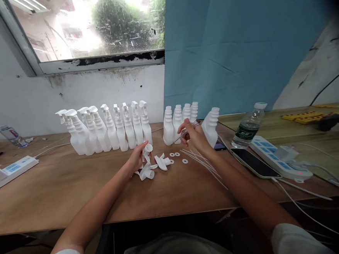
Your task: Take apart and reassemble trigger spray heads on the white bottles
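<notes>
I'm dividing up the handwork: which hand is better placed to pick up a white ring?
Probably the right hand: its thin tool ends near the rings, while the left hand holds a spray head.

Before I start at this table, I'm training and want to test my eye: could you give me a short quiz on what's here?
1. True or false: the left hand holds a white spray head.
2. The right-hand group of white bottles has: A, spray heads fitted; B, no spray heads; C, green labels.
3. Fill in: the small flat white pieces on the table are shaped like ____.

Key: 1 true; 2 B; 3 rings
</notes>
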The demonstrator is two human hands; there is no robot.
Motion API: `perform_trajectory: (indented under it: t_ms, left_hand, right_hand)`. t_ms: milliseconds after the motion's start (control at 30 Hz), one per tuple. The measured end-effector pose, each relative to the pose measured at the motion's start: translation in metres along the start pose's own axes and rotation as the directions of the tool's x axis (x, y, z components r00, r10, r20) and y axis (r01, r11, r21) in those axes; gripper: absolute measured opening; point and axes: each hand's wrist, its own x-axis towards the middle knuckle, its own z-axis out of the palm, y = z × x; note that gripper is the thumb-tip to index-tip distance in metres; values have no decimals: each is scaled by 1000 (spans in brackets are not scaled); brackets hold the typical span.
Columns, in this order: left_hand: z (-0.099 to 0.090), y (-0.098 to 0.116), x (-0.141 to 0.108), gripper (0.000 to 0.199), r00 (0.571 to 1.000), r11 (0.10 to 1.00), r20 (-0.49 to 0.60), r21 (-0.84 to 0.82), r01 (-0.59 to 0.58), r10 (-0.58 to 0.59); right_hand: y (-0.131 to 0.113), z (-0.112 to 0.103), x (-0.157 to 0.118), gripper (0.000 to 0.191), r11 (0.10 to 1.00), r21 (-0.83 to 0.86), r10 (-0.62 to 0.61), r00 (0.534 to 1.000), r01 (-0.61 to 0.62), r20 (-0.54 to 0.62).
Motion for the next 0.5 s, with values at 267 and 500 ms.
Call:
perform_trajectory:
  t_ms: [267,500]
  left_hand:
    - [10,-5,-5,40,1000,995,-5,99,25,-25]
    - [11,-5,-9,38,1000,987,-15,163,9,-6]
  right_hand:
    - [19,34,-31,32,982,187,-23,949,-38,315]
    - [27,32,-39,10,887,-206,-322,872,414,368]
